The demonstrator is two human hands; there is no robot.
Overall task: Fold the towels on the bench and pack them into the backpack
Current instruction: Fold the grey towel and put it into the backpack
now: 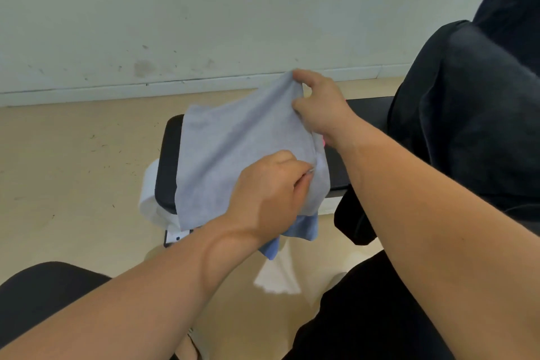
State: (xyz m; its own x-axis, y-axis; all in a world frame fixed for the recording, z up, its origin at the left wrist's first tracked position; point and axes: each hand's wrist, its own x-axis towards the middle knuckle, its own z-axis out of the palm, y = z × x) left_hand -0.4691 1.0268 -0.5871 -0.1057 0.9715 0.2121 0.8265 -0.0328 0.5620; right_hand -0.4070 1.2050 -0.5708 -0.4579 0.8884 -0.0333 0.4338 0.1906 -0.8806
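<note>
grey towel (pixel 233 155): held up and spread, tilted, over the left end of the bench; the far right corner is highest, and the near left corner hangs past the bench's near edge.
left hand (pixel 268 193): fingers curled; a fold of the grey towel is pinched close to its near right edge.
right hand (pixel 318 105): the top corner of the grey towel is pinched between thumb and fingers.
bench (pixel 168 161): black, padded, running left to right; its left end is largely covered by the grey towel.
blue towel (pixel 304 228): seen below the grey towel's near edge, hanging over the bench's front; most of it is hidden by the left hand and the grey towel.
white cloth (pixel 149 199): bunched at the bench's left end, partly behind it.
second white piece (pixel 277 278): hangs below the blue towel, blurred; whether it joins the white cloth cannot be told.
pink sliver (pixel 324 142): beside the right wrist; too little is shown to identify it.
backpack (pixel 467 126): dark, on the bench's right end; its opening cannot be made out.
obstruction: the right forearm (pixel 409 199) crosses in front of the bench, between the grey towel and the backpack.
surroundings: pale wall (pixel 175 23) behind, beige floor (pixel 73 169) to the left; black-trousered knees (pixel 43 295) at the lower corners.
</note>
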